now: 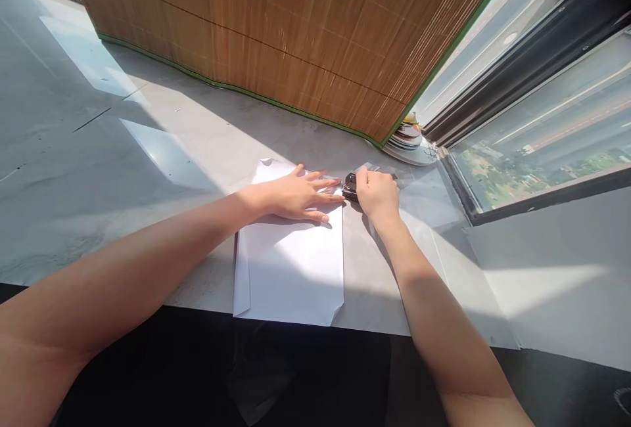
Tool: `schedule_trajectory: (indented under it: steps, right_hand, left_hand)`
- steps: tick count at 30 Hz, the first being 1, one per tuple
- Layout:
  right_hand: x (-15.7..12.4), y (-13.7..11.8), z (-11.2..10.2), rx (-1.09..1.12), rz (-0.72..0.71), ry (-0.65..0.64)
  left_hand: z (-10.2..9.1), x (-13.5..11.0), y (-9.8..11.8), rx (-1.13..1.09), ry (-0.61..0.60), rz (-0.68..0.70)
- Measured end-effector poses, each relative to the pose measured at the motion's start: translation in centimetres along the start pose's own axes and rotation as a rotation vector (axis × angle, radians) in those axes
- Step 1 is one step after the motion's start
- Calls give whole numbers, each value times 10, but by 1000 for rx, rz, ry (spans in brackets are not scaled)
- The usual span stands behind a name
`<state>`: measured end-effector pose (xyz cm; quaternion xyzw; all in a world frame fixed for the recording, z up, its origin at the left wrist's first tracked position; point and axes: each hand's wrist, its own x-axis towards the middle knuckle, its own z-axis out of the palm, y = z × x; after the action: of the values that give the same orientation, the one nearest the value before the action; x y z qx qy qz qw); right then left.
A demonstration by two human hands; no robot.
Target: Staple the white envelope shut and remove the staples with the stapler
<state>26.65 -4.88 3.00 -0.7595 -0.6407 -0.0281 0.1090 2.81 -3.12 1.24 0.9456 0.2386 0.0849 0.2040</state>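
In the head view, the landmark is the white, rectangular paper (296, 269), which lies flat on the grey, marbled countertop (197, 134) beneath the left hand and to the left of the right hand. The left hand (293, 196) is palm down across the paper's upper part, its fingers spread wide and pressing on the paper without gripping it; the fingertips reach the paper's right edge. Just beside that edge, the right hand (379, 192) is curled closed around a black, compact hand tool (350, 189), mostly hidden in the grasp. Whether the tool touches the paper is impossible to tell.

Any marking on the tool is too small to make out.

The paper's near edge meets the front edge of the countertop. A narrow strip along its left side is folded, and 2 corners, the upper left and the lower right, curl up. Countertop spreads widely to the left of the paper; to its right, a narrower stretch runs to a white wall (562, 295). Beyond the paper hangs a brown, slatted blind with green edging (296, 39), and beyond its upper right sits a stack of pale, round dishes (411, 151).
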Motion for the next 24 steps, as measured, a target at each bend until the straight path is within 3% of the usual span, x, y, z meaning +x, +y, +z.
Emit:
schedule_trajectory:
  steps: [11, 24]
  right_hand:
    - [-1, -1, 1, -36, -45, 17]
    - [-4, -7, 6, -215, -194, 70]
  left_hand:
    - [7, 2, -7, 17, 70, 38]
    - [4, 3, -5, -5, -1, 11]
